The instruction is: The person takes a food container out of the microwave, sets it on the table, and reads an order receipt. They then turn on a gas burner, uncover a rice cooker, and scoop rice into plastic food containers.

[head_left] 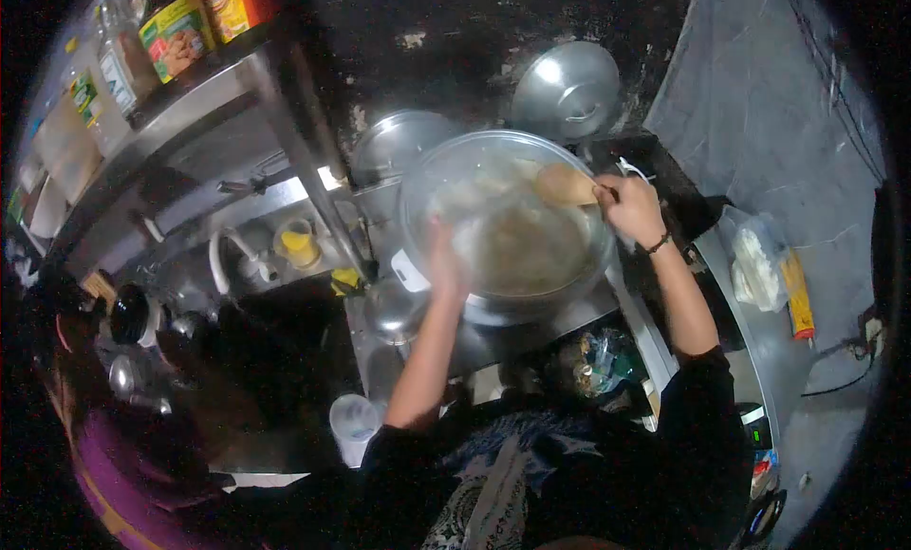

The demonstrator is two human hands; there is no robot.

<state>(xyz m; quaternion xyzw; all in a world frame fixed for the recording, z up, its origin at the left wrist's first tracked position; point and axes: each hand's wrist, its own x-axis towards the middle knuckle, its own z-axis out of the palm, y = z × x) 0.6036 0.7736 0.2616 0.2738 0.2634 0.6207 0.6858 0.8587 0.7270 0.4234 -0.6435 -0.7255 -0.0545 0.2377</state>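
Note:
A large round metal basin (512, 284) stands on the counter in front of me, with whitish and brownish contents blurred by haze or steam. My right hand (628, 208) is closed round the handle of a wooden spoon (564, 185), whose broad end is over the right part of the basin. My left hand (446, 256) is at the basin's left side, smeared by motion, so its fingers cannot be made out. Beside it, on the rim, is a white tag or handle (410, 271).
Metal lids (567, 90) lean on the dark wall behind. At left are a shelf (204, 99) with bottles, a faucet (216, 261) and a person in a purple garment (133, 474). A plastic tub (354, 417) sits near my left elbow; a plastic bag (754, 261) lies right.

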